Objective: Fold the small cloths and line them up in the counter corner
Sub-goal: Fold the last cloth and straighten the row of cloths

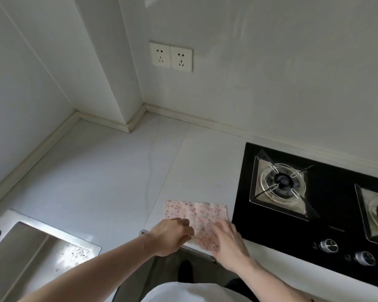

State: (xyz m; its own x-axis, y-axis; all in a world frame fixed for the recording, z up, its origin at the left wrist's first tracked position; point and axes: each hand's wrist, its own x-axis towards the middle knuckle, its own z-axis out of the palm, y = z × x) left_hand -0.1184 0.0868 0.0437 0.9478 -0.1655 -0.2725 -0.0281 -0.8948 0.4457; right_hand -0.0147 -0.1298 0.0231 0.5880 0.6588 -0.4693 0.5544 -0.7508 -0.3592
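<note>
A small white cloth with a pink floral print (198, 216) lies flat on the pale counter (109, 171), near the front edge and just left of the stove. My left hand (172, 236) has its fingers curled at the cloth's near-left edge and seems to pinch it. My right hand (228, 243) lies on the cloth's near-right corner with its fingers fairly straight. The near part of the cloth is hidden under both hands. The counter corner (85, 125) sits at the back left, by a wall column.
A black gas stove (314, 232) with two burners and front knobs fills the right side. A steel sink (37, 253) is set in the counter at the left. Two wall sockets (170, 56) sit above the counter.
</note>
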